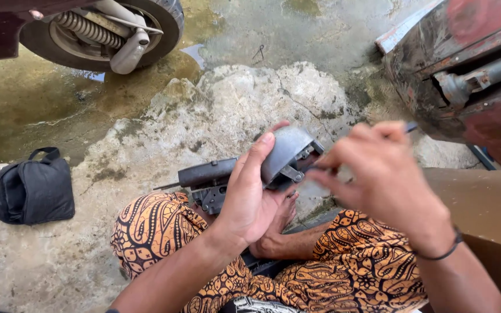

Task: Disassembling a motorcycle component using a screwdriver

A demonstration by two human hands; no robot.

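My left hand (251,191) grips a grey handlebar switch housing (285,152) with a black grip and lever (207,174) sticking out to its left. My right hand (378,174) pinches a thin tool whose blue end (411,127) shows above my fingers; its tip points into the open side of the housing. I sit cross-legged in orange and black patterned cloth (158,223), with a bare foot (282,217) under the part.
A scooter wheel with a spring shock (108,29) stands at the top left on wet concrete. A black pouch (33,188) lies at the left. A rusty red vehicle body (471,69) fills the top right, with a brown surface (482,203) below it.
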